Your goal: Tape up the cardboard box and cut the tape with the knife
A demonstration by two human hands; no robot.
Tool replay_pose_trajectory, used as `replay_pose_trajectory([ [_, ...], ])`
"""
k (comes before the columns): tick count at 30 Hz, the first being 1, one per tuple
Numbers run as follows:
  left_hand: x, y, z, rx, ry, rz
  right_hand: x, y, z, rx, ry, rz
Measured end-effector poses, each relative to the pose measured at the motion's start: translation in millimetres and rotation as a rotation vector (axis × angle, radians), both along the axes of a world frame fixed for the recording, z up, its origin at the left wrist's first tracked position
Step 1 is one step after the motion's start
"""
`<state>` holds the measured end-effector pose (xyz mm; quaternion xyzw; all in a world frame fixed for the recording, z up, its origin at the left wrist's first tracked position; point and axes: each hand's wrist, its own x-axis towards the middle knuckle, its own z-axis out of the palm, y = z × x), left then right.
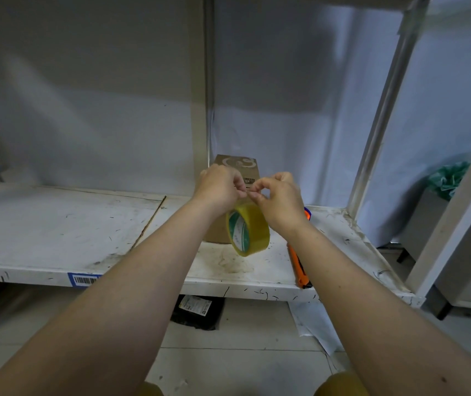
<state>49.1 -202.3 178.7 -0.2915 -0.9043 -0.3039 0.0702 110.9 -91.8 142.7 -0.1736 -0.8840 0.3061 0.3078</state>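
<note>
1. The left hand (219,186) and right hand (278,200) pinch the tape end together above the box (235,178).
2. The tape roll (248,228) hangs below the fingers.
3. The knife (300,267) lies on the shelf (57,224), at 4 o'clock from the roll.

Scuffed white shelf (57,224), grey backdrop sheet (85,95), pale tiled floor (242,338).
</note>
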Motion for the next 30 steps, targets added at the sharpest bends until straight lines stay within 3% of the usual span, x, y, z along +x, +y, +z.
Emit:
replay_pose_trajectory([
  [6,-5.4,4.7,-10.5,-0.107,0.124,-0.017,3.1,-0.4,0.8,0.083,-0.063,-0.045],
  [10,-6.5,1.7,-16.0,0.051,0.027,-0.077,6.8,2.0,5.4,0.057,-0.081,-0.018],
  [15,1.7,2.8,-27.6,0.279,-0.166,0.057,4.7,3.2,6.3,0.022,-0.084,-0.017],
  [20,5.3,8.2,-43.5,0.449,-0.733,-0.055,1.8,4.2,3.0,-0.011,-0.076,-0.051],
  [22,4.5,8.6,-50.1,0.516,-0.859,-0.09,-0.1,6.8,0.8,-0.04,-0.059,-0.067],
  [26,3.2,13.2,-56.9,0.636,-0.974,-0.141,-4.9,19.7,-4.7,-0.081,-0.056,-0.135],
  [30,2.8,23.4,-56.8,0.67,-0.963,-0.148,-12.1,26.7,-16.3,-0.236,0.0,-0.178],
])
